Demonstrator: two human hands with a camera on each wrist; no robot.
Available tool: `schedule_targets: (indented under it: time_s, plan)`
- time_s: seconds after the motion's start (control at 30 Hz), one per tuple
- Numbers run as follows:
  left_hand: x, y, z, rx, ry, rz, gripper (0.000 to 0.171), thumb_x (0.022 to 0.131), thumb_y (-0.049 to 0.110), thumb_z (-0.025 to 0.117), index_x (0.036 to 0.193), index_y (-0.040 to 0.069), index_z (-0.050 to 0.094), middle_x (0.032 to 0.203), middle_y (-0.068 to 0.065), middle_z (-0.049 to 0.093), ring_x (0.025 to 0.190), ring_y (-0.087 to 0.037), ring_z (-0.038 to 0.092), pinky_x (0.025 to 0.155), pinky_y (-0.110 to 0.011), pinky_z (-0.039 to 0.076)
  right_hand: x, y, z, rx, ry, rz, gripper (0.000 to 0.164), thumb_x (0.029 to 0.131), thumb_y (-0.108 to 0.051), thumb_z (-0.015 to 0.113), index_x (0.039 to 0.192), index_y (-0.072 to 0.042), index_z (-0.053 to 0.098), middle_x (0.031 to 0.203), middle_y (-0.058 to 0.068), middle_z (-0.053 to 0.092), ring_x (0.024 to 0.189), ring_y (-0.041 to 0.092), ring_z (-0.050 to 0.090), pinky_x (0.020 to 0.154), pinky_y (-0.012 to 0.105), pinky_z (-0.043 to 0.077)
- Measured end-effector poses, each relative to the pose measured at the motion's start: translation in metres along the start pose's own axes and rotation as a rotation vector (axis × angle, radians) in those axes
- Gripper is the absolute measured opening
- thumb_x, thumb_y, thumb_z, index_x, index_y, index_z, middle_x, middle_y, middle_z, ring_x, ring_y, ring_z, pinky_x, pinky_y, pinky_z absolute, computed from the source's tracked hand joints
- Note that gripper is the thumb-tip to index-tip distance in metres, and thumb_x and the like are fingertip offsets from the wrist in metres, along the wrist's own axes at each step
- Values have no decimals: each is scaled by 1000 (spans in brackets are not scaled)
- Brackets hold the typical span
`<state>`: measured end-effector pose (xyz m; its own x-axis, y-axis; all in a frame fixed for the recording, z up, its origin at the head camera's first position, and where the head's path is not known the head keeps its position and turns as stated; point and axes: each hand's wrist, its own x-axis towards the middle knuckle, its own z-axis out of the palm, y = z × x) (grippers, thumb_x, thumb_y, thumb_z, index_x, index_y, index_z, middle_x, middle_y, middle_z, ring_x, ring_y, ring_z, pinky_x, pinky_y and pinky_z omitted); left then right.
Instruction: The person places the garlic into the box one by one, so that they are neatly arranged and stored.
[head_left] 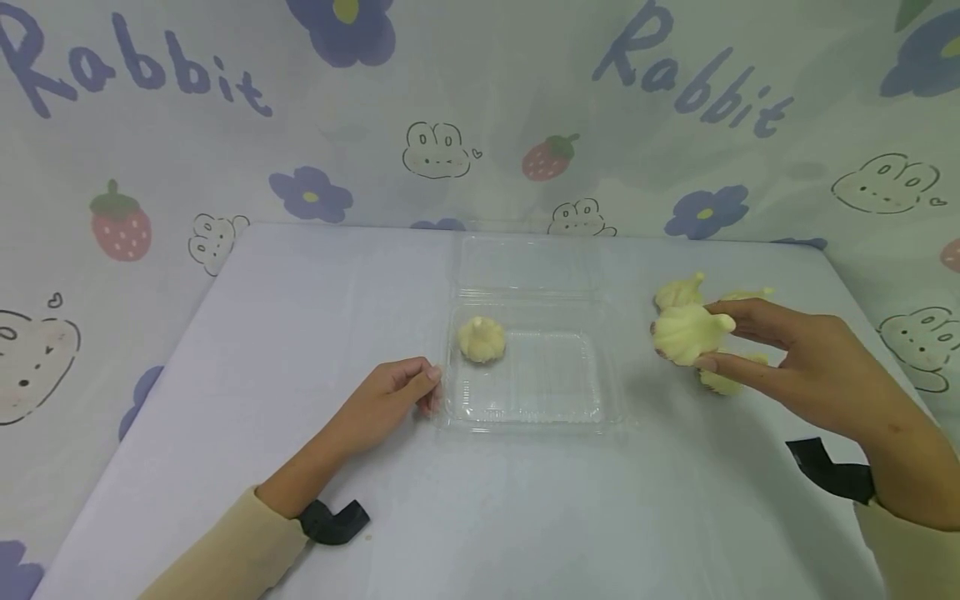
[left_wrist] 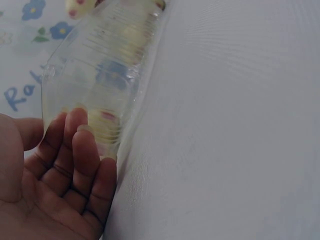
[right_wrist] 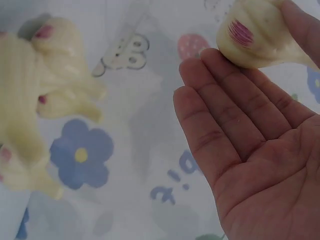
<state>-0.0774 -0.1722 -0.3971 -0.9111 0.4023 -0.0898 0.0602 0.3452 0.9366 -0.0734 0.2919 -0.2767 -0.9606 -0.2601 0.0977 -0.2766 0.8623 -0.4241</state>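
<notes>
My right hand [head_left: 832, 367] pinches a garlic bulb [head_left: 688, 333] between thumb and fingers, raised over the right side of the table. In the right wrist view the held garlic bulb [right_wrist: 257, 32] shows a purple patch. A clear plastic container [head_left: 525, 423] lies with its lid [head_left: 528, 265] folded back. Inside it, at the back left, sits one garlic bulb [head_left: 482, 340]. My left hand [head_left: 390, 400] grips the container's left edge, and in the left wrist view the thumb and fingers lie either side of the thin clear wall [left_wrist: 75, 85].
Behind and below the right hand are more garlic bulbs on the table, one at the back [head_left: 678, 292] and one nearer [head_left: 722, 382], partly hidden. A white cloth [head_left: 300, 300] covers the table. A patterned curtain [head_left: 480, 92] hangs behind it. Black straps [head_left: 333, 523] hang at both wrists.
</notes>
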Motion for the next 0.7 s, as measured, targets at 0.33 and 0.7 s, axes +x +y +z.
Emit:
schedule_targets:
  time_s: [0.33, 0.7]
  plan:
    - [1, 0, 0, 0, -8, 19, 33, 112, 28, 52, 91, 7, 67, 83, -5, 66, 83, -24, 63, 77, -32, 53, 12, -33, 14, 39, -50, -186, 56, 89, -27, 87, 140, -19, 65, 135, 9, 69, 91, 23, 74, 67, 31, 55]
    - [0, 1, -1, 5, -4, 7, 34, 112, 29, 52, 92, 7, 67, 84, -5, 66, 84, -24, 62, 77, -32, 53, 28, -58, 32, 116, -137, -253, 54, 90, -32, 85, 138, -18, 66, 131, 2, 70, 118, 31, 69, 104, 73, 37]
